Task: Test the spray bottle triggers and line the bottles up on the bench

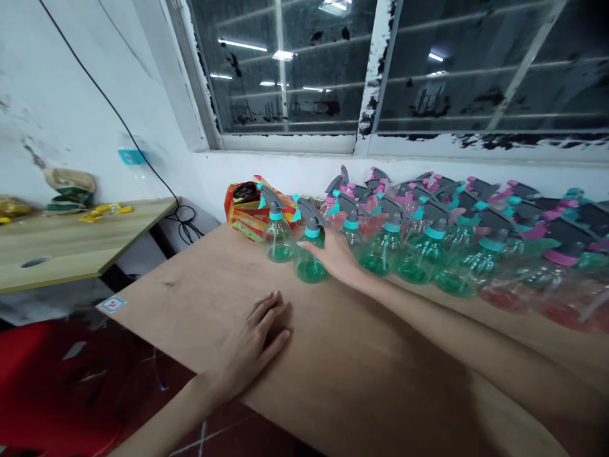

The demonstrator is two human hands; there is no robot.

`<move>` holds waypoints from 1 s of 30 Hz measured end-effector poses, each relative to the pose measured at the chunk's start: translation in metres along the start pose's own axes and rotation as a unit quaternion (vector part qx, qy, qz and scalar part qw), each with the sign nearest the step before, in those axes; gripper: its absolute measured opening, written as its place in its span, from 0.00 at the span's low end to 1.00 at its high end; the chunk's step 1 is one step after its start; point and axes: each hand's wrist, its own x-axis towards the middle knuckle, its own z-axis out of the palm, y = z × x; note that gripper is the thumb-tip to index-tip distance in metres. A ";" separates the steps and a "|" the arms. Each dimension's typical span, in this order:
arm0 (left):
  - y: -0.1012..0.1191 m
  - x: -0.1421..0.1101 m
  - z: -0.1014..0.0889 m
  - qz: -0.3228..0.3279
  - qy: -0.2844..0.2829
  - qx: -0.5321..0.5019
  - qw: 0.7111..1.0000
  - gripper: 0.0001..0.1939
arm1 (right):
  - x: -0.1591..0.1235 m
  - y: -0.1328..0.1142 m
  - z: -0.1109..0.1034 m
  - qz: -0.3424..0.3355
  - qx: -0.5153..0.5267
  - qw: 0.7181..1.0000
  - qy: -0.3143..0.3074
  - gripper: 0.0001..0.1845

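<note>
Bottle [311, 260] with green liquid stands upright on the desk [190, 298], pinched in your right grip [328, 251]; another bottle [280, 240] is just beside it. Your left grip [259, 336] rests on the desk, fingers slightly spread.

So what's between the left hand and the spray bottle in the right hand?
Bare tabletop between the left hand and the spray bottle in the right hand, per the head view.
</note>
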 end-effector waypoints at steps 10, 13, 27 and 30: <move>0.002 -0.002 0.002 0.002 0.008 0.008 1.000 0.22 | 0.026 0.007 0.018 0.042 0.007 0.999 0.029 0.23; 0.004 -0.002 0.000 0.003 0.005 0.010 1.000 0.21 | 0.030 0.006 0.020 0.048 0.011 0.998 0.032 0.23; -0.002 0.000 0.004 0.008 0.022 0.014 1.000 0.21 | -0.044 0.005 -0.064 -0.024 -0.025 0.999 0.035 0.11; -0.001 0.001 0.003 0.012 0.025 0.011 1.000 0.21 | -0.034 0.023 -0.076 0.025 -0.074 0.994 0.071 0.13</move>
